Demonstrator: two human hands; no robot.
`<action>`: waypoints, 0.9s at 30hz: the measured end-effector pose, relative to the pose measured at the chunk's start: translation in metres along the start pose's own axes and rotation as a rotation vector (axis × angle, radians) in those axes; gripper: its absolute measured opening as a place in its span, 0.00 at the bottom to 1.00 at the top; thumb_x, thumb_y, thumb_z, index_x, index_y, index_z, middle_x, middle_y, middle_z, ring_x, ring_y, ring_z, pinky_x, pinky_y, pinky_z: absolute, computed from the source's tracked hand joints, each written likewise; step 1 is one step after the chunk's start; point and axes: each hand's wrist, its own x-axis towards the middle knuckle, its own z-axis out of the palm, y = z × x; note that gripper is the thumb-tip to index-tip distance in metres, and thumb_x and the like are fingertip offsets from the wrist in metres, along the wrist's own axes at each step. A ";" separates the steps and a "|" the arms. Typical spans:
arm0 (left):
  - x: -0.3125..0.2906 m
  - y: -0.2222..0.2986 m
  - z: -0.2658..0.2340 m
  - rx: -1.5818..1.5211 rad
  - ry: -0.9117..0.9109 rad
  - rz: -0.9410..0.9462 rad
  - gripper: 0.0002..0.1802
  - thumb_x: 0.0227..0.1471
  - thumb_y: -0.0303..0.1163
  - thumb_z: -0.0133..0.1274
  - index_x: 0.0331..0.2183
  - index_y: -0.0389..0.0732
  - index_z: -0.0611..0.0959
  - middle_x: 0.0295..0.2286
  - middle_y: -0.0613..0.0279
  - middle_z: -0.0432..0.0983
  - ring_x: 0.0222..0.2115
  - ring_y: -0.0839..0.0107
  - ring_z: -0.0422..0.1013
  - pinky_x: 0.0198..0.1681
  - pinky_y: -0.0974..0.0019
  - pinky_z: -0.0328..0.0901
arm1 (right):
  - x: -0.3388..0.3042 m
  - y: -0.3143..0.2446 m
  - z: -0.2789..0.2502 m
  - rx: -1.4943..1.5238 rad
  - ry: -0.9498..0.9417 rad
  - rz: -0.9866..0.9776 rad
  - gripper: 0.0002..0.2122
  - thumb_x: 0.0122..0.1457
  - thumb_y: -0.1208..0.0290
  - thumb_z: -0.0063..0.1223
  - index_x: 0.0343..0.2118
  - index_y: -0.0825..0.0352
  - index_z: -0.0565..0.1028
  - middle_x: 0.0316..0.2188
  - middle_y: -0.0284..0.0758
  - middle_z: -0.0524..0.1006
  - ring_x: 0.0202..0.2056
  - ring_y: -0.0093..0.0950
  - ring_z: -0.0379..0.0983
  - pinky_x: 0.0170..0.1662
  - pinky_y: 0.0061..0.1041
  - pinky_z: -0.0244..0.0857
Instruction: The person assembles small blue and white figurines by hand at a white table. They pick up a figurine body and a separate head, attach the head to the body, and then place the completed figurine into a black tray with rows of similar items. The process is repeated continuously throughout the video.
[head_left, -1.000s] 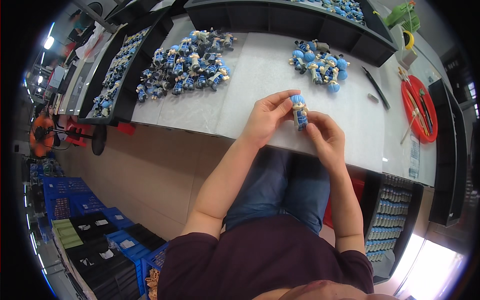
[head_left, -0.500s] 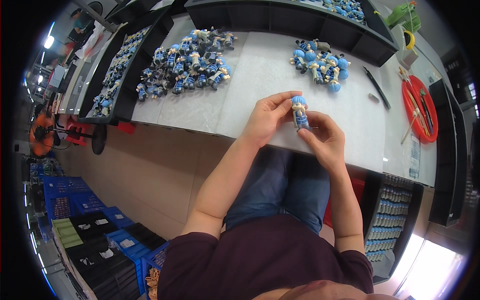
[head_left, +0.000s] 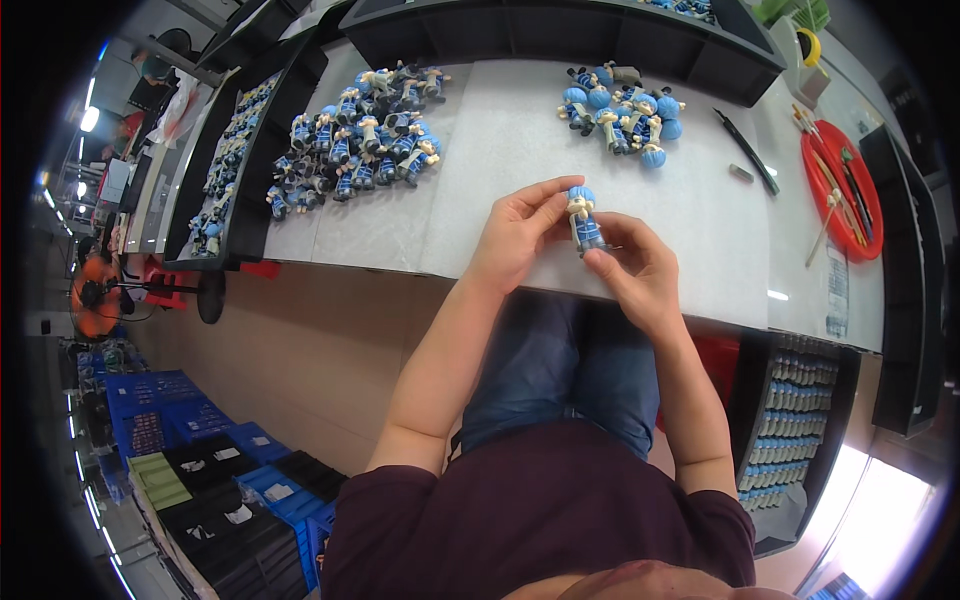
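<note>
Between my two hands, above the front edge of the white worktop (head_left: pixel 490 150), stands a small blue-haired figurine (head_left: pixel 584 222) in a blue outfit. My left hand (head_left: pixel 522 232) pinches it near the head. Lower down, the thumb and fingers of my right hand (head_left: pixel 632 268) close on its legs. Beyond my hands lies a small group of similar figurines (head_left: pixel 628 115), several with round blue hair showing. A larger heap of figurines (head_left: pixel 360 135) is spread on the worktop to the left.
A long black tray (head_left: pixel 560 35) borders the far side; another black tray (head_left: pixel 250 150) with figurines stands left. At right are a black pen (head_left: pixel 748 152), a grey eraser-like block (head_left: pixel 740 173) and a red dish (head_left: pixel 868 205) holding tools. Rows of figurines fill a tray (head_left: pixel 795 430) lower right.
The whole view has shifted slightly. The figurine remains in both hands and is turned a little, with its head tipped somewhat to the left.
</note>
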 end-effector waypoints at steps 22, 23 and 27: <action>0.014 0.003 0.026 0.139 0.001 -0.186 0.16 0.54 0.29 0.43 0.44 0.35 0.72 0.33 0.61 0.73 0.35 0.75 0.69 0.40 0.69 0.66 | -0.010 -0.013 -0.028 0.116 0.039 0.188 0.16 0.50 0.75 0.54 0.42 0.73 0.68 0.35 0.39 0.72 0.38 0.25 0.70 0.42 0.23 0.66; 0.014 0.003 0.027 0.146 0.008 -0.183 0.16 0.54 0.29 0.43 0.44 0.35 0.72 0.34 0.61 0.73 0.35 0.75 0.69 0.40 0.69 0.66 | -0.010 -0.012 -0.028 0.128 0.043 0.185 0.16 0.50 0.76 0.54 0.41 0.73 0.68 0.35 0.39 0.72 0.38 0.25 0.70 0.42 0.23 0.66; 0.014 0.009 0.034 0.169 0.008 -0.139 0.18 0.50 0.25 0.47 0.45 0.33 0.71 0.34 0.60 0.72 0.35 0.74 0.69 0.40 0.68 0.66 | -0.011 -0.007 -0.028 0.104 0.079 0.126 0.15 0.49 0.78 0.54 0.41 0.73 0.68 0.35 0.37 0.72 0.38 0.25 0.70 0.41 0.23 0.66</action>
